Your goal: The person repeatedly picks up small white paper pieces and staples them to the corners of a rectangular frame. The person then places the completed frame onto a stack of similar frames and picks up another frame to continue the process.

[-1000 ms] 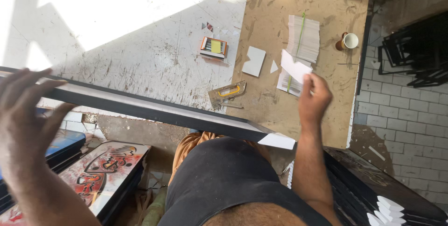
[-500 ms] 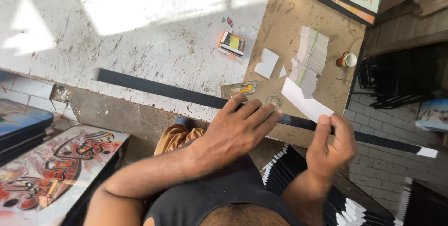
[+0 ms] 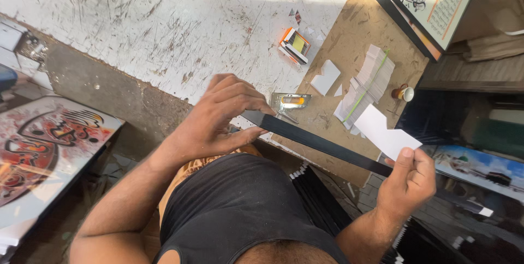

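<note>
I see my left hand (image 3: 218,119) clenched around the near end of a long black strip (image 3: 322,145), whose long axis slants away down-right past my right hand (image 3: 406,182), which pinches a white card (image 3: 385,130) just above the strip. Beyond the strip, on the tabletop (image 3: 349,46), lie a metal stapler (image 3: 290,101), a white card stack (image 3: 371,76) and a small cup (image 3: 404,93), none blocking.
</note>
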